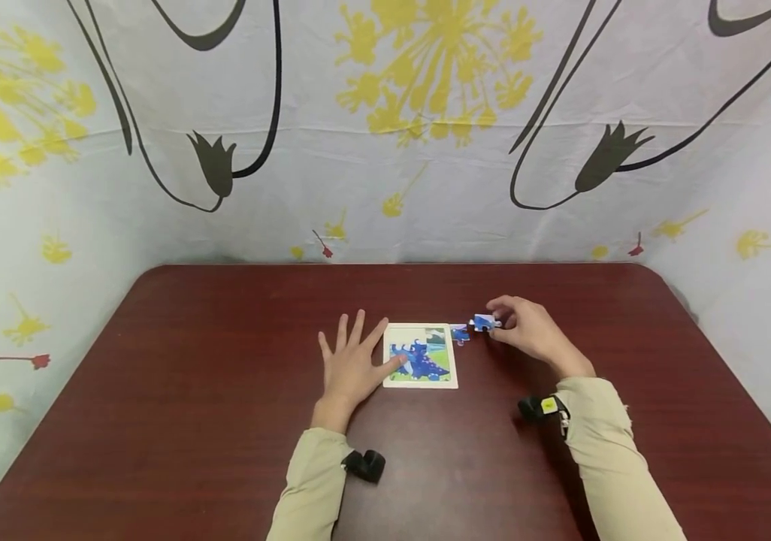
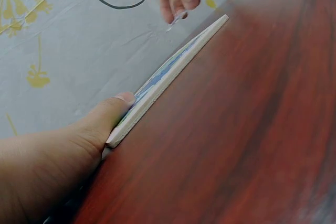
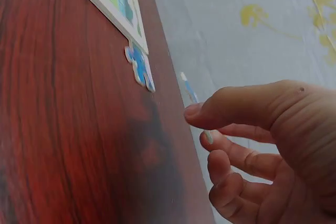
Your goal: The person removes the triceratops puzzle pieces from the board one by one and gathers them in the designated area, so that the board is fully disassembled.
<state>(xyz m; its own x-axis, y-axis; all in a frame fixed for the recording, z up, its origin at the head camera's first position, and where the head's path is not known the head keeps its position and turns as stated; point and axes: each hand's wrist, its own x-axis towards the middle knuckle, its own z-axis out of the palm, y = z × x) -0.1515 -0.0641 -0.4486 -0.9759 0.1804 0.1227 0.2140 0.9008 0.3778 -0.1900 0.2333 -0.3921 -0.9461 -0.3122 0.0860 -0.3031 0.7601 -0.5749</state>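
A square jigsaw puzzle in a pale frame [image 1: 455, 368] lies on the table, its picture showing a blue dinosaur on green. My left hand [image 1: 350, 368] lies spread at its left side, the thumb resting on the picture and the other fingers straight. Pieces are in place over most of the board; a bare strip shows along its upper left. My right hand [image 1: 529, 329] pinches a blue puzzle piece [image 1: 484, 322] between thumb and fingers, held above the table to the right of the frame. A second loose puzzle piece [image 3: 140, 66] lies against the frame's upper right corner.
The dark red wooden table [image 1: 223, 451] reaches back to a pale cloth [image 1: 372, 188] printed with yellow and grey flowers. Black straps with small cameras sit on both wrists, the left camera [image 1: 367, 466] close over the tabletop.
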